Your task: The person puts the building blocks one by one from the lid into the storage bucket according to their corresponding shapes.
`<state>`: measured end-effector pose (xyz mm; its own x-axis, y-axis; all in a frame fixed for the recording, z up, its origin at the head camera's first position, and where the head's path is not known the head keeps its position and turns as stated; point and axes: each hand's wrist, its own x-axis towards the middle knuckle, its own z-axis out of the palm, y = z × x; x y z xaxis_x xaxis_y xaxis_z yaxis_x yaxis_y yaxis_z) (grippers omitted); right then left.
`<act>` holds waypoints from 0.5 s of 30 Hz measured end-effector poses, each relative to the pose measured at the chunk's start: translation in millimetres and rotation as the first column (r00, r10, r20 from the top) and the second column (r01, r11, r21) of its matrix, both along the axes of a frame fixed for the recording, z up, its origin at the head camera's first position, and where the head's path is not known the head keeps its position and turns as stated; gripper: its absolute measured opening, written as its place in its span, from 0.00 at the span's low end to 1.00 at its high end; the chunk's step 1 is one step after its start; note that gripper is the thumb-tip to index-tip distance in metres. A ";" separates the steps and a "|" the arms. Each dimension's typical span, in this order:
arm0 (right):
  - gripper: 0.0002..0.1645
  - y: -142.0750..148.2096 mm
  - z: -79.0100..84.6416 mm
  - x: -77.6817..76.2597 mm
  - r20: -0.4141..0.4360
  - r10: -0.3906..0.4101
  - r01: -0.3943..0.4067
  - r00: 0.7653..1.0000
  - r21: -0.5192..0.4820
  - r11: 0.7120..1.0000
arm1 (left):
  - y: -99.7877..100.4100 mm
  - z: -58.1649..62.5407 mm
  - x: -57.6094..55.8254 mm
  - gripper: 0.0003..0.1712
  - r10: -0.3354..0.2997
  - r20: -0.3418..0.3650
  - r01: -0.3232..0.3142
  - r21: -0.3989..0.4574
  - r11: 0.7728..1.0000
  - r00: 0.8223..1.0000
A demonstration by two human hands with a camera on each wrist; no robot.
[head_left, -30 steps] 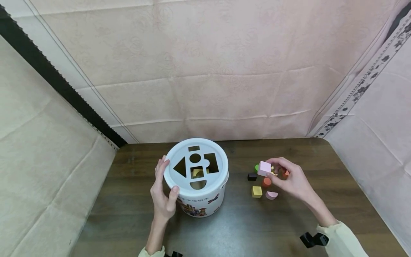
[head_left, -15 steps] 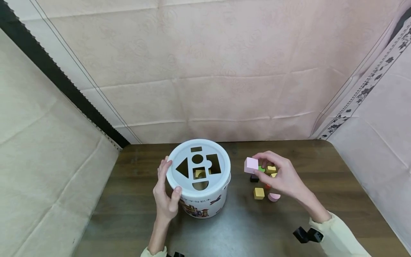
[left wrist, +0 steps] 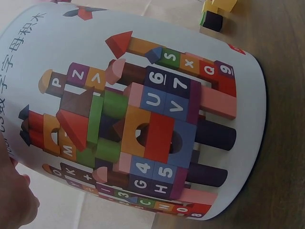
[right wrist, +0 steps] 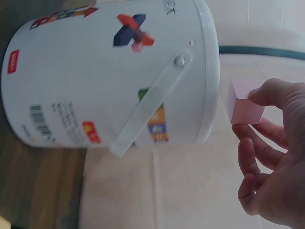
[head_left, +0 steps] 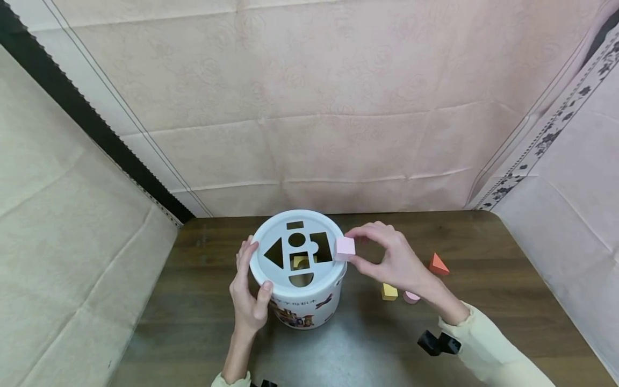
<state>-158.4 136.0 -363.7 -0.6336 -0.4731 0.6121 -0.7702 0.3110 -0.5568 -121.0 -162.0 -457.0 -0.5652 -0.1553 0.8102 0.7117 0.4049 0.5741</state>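
Note:
A white bucket (head_left: 307, 312) with printed pictures of building blocks stands on the table under a pale blue lid (head_left: 263, 231). Several shaped holes pierce the lid: a triangle, a circle, rectangles, a half circle. My left hand (head_left: 249, 295) holds the bucket's left side, thumb in front and fingers farther back near the rim. Between thumb and fingers, my right hand (head_left: 394, 260) pinches a light pink block (head_left: 345, 249) over the lid's right edge. The right wrist view shows this pink block (right wrist: 247, 102) slightly above the lid and apart from it.
Right of the bucket, a yellow block (head_left: 389, 292), a pink rounded block (head_left: 411, 297) and an orange-red triangular block (head_left: 438, 264) lie on the wooden table (head_left: 203, 301). The right hand hides other blocks in the head view. Pale cloth (head_left: 309, 150) hangs behind the table.
My right hand has carried the pink block left, from above the loose blocks to the lid's right edge. The left hand keeps its place on the bucket.

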 end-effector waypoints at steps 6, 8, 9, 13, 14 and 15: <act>0.26 -20.9 3.3 -0.8 0.005 0.003 -0.003 1.000 0.044 0.999 | 1.0 0.2 0.4 0.39 -0.003 -0.001 0.003 0.001 1.000 1.000; 0.25 -26.1 3.3 -0.8 0.023 0.003 -0.005 1.000 0.062 0.998 | 1.1 0.2 0.2 0.40 -0.003 0.000 0.003 -0.001 1.000 1.000; 0.25 -28.6 3.2 -0.9 0.030 0.005 -0.007 1.000 0.070 0.998 | 1.1 0.2 0.3 0.40 -0.002 -0.001 0.002 -0.002 1.000 1.000; 0.24 -37.9 3.2 -2.8 0.037 0.023 -0.026 0.999 0.095 0.995 | 0.9 0.3 0.3 0.39 0.002 0.006 -0.002 0.003 1.000 1.000; 0.24 -39.8 3.0 -3.4 0.037 0.030 -0.034 0.999 0.101 0.994 | 0.9 0.3 0.4 0.39 0.002 0.008 -0.002 0.004 1.000 1.000; 0.24 -41.6 3.4 -3.9 0.035 0.039 -0.042 0.999 0.106 0.993 | 0.9 0.2 0.5 0.39 0.002 0.009 -0.002 0.005 1.000 1.000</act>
